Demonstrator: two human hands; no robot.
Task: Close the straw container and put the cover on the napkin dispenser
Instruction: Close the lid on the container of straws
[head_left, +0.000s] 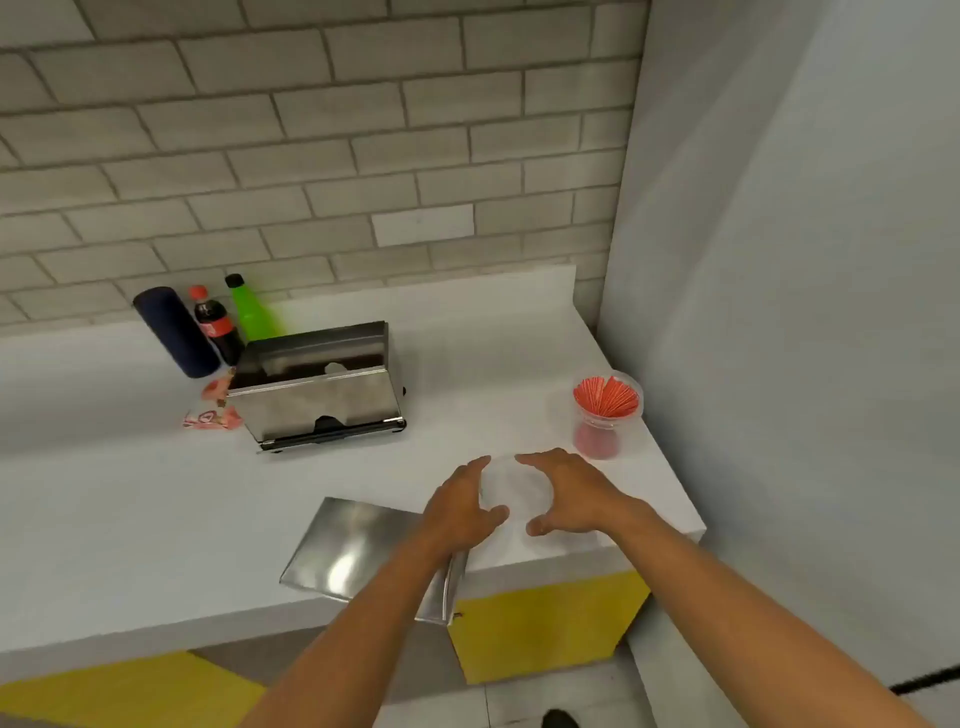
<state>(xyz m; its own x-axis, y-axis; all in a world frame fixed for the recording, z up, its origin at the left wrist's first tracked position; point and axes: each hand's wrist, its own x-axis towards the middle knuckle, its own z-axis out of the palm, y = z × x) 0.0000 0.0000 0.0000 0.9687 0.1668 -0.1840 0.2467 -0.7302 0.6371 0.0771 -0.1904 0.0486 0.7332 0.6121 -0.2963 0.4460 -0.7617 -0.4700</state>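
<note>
The straw container (607, 415), a clear cup of red straws, stands uncovered near the counter's right edge. Its clear round lid (517, 491) is low over the counter in front of it, faint and hard to make out. My left hand (460, 506) and my right hand (569, 496) cup the lid from either side, fingers and thumbs curled around its rim. The steel napkin dispenser (319, 397) sits further back with its top uncovered and napkins showing. Its flat steel cover (353, 545) lies at the counter's front edge, partly under my left forearm.
A dark blue cylinder (176, 332), a cola bottle (215, 325) and a green bottle (252, 309) stand behind the dispenser by the tiled wall. Red-and-white wrappers (213, 410) lie to its left. A grey wall (779, 312) bounds the counter (130, 493) on the right.
</note>
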